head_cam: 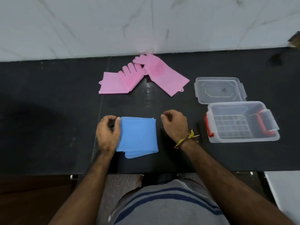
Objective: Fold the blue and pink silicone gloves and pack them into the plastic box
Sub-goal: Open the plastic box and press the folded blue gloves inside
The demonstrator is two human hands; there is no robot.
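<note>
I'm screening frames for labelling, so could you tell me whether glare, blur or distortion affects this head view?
Head view: the wide lens bows the black counter; a pale streak of glare lies on it below the pink gloves; the right hand and the blue gloves are slightly soft; the plastic box stays readable.

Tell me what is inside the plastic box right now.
No gloves. Through the open top of the plastic box only its gridded floor and red handles show. The folded blue gloves and the pink gloves lie on the counter.
</note>
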